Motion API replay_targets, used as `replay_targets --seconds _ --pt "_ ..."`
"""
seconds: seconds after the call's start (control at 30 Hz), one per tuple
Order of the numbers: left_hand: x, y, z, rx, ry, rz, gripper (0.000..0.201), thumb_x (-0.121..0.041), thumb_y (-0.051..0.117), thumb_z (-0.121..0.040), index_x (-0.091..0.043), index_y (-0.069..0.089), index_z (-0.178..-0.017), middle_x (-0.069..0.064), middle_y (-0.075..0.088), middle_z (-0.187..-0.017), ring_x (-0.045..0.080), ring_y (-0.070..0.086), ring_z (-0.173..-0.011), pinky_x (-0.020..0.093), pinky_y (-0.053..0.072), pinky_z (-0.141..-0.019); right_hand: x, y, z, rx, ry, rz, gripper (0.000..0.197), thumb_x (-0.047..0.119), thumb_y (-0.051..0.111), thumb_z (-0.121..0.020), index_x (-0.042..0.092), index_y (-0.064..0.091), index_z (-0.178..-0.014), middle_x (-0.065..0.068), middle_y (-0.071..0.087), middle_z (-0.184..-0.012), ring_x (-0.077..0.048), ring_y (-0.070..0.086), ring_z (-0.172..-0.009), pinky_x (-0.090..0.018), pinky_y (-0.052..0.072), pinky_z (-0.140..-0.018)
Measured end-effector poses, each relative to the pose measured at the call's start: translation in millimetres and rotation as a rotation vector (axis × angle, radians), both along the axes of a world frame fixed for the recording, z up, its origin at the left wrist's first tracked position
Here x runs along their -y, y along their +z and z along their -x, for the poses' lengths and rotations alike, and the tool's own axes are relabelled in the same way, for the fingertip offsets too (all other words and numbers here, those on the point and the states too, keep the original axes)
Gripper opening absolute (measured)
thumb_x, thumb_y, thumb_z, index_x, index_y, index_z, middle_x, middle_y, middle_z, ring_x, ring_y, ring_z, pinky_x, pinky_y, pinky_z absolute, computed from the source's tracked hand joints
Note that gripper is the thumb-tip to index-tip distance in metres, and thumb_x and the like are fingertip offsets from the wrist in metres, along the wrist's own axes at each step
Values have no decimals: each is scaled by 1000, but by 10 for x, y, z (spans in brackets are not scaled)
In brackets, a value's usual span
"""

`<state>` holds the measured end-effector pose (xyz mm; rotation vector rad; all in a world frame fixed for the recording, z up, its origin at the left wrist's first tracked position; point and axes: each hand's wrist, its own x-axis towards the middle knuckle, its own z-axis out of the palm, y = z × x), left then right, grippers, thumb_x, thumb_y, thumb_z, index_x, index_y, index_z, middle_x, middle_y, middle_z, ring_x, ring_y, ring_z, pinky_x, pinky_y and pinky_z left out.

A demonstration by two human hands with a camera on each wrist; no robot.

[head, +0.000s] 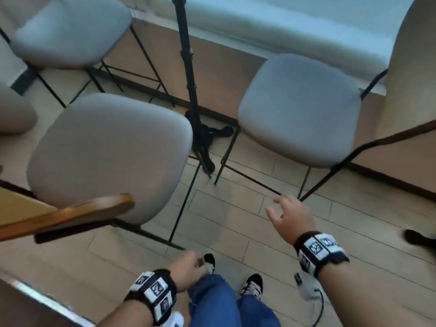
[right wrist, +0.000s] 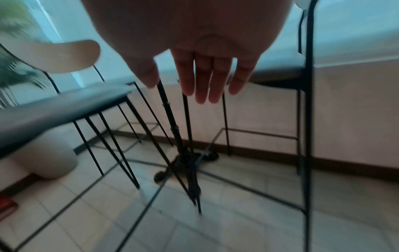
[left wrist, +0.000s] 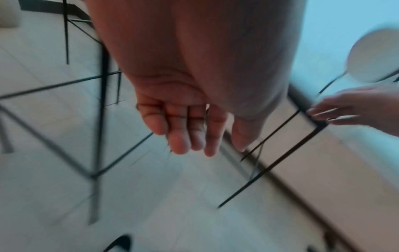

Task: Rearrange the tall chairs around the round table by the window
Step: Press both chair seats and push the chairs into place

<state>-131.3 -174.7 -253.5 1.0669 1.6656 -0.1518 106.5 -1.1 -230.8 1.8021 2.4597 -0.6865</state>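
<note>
Three tall chairs with grey seats and thin black legs stand by the window. The nearest chair [head: 111,156] is at the left, its wooden backrest [head: 70,213] toward me. A second chair [head: 299,109] stands at the right, and a third chair [head: 70,31] at the far left. My right hand [head: 276,206] reaches forward over the floor in front of the right chair, fingers [right wrist: 207,81] straight and spread, holding nothing. My left hand [head: 200,263] hangs low by my thigh, its fingers [left wrist: 190,133] relaxed and empty.
A black tripod stand [head: 188,79] rises between the near chair and the right chair, its feet [right wrist: 181,163] spread on the tiled floor. A low wall and window sill [head: 283,24] run behind. A pale rounded pot [right wrist: 43,156] sits at the left.
</note>
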Motion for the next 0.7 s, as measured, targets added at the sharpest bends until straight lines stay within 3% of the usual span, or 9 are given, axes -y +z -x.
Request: replay_targets --seconds 0.07,0.17,0.3,0.4,0.47,0.53,0.6,0.7 --pt "-457 48 -201 -23 61 -288 19 -42 57 -92 -23 61 -88 -4 62 -86 17 60 -80 27 46 -66 -436 46 199 -149 35 -223 43 44 54 -92 6 70 -107 -10 70 -108 -28 64 -99 -40 50 -85" --pt "-1167 109 -96 -173 189 -634 29 -42 54 -93 -20 63 -109 -4 58 -102 15 57 -89 30 44 -73 -1016 81 566 -266 136 -425 39 38 54 -91 7 70 -107 -11 69 -115 -29 62 -104 -43 49 -90" --pt "-1863 7 376 -424 306 -937 41 -43 51 -88 -15 65 -114 7 62 -112 27 58 -98 36 42 -82 -1547 -111 960 -192 158 -387 41 40 55 -93 11 63 -121 -10 53 -141 -30 48 -129 -47 37 -106" --pt "-2171 -119 733 -610 310 -880 48 -44 52 -90 -17 56 -130 14 50 -139 33 45 -124 43 37 -99 -1797 -264 1110 -10 173 -307 63 53 48 -94 17 43 -145 -10 27 -161 -30 23 -148 -47 17 -119" --pt "-2304 -204 933 -724 298 -752 62 -54 49 -90 -25 41 -144 14 27 -157 36 24 -143 50 20 -114 -1903 -431 1104 125 136 -217 78 67 35 -92 24 21 -155 -6 7 -167 -28 5 -153 -48 5 -122" --pt "-2380 -314 1026 -812 250 -619 74 -66 41 -88 -33 21 -152 12 10 -163 37 8 -147 55 8 -117 -1940 -615 1054 216 117 -208 82 74 25 -90 29 9 -157 -2 -2 -168 -25 -3 -153 -49 0 -123" --pt "-2409 -410 1038 -872 193 -595 79 -70 37 -87 -36 11 -153 11 5 -164 39 6 -147 59 7 -115 -1954 -706 1038 232 118 -251 79 73 21 -91 30 11 -156 -1 2 -168 -25 1 -153 -50 2 -122" --pt "-2380 -452 1039 -894 188 -638 76 -61 45 -89 -35 14 -153 11 11 -163 39 11 -147 60 12 -115 -2028 -651 1061 151 104 -332 71 71 28 -91 30 29 -149 -3 24 -161 -26 20 -148 -49 16 -116"
